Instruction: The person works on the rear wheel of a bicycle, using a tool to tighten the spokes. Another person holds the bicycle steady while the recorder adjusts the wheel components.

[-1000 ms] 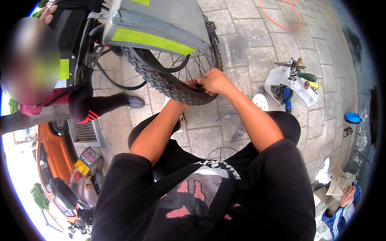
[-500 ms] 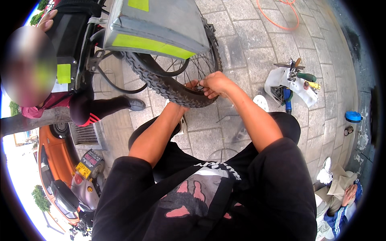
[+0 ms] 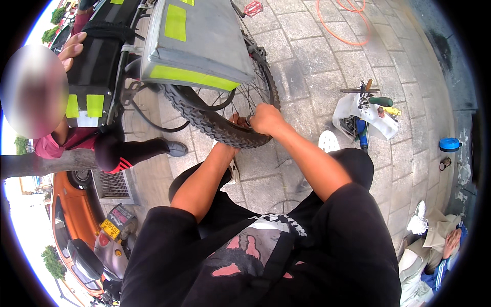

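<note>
A knobby black bicycle tyre on a spoked wheel stands in front of me on the paving. My right hand is closed on the tyre's near edge, with a small metal piece showing by its thumb. My left hand reaches in beside it from below and grips the same stretch of tyre; its fingers are mostly hidden behind the right hand and the tread. A grey pannier bag with yellow-green patches hangs over the wheel.
A white bag of hand tools lies on the paving to the right. A blue lid sits further right. An orange hose loops at the top. A person in red stands left; another person sits at lower right.
Both hands have shifted right along the tyre and closer together. The view has tilted, so the wheel and bag sit lower and larger in the picture.
</note>
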{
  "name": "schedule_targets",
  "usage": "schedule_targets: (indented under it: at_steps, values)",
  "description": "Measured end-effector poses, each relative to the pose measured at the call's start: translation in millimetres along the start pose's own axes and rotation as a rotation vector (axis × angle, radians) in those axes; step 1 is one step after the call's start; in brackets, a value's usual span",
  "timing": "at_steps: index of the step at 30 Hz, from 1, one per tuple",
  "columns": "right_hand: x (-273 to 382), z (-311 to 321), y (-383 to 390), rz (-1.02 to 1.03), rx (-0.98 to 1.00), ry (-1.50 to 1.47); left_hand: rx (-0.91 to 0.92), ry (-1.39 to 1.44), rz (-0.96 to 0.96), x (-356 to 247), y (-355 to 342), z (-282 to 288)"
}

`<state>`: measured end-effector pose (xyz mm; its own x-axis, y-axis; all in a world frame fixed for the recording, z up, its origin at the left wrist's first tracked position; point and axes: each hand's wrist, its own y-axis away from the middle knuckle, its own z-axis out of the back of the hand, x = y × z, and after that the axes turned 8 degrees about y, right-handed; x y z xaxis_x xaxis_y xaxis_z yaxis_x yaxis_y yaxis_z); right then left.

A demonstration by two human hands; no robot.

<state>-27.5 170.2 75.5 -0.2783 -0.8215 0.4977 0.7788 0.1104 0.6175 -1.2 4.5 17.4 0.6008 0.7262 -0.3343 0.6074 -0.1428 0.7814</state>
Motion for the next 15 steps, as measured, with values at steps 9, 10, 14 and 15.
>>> schedule_targets:
  at_steps: [9, 10, 14, 15]
  values:
    - [30, 35, 18, 0.047, 0.121, 0.213, -0.021, -0.063, -0.003, -2, 38, -31]
    - [28, 31, 15, 0.101, 0.067, 0.266, -0.008, -0.073, -0.014, -2, 30, -24]
    - [25, 11, 1, 0.171, 0.008, 0.310, 0.047, 0.012, 0.019, -7, -7, 15]
    - [22, 7, -3, 0.191, -0.004, 0.317, 0.039, 0.017, 0.019, -7, -10, 19]
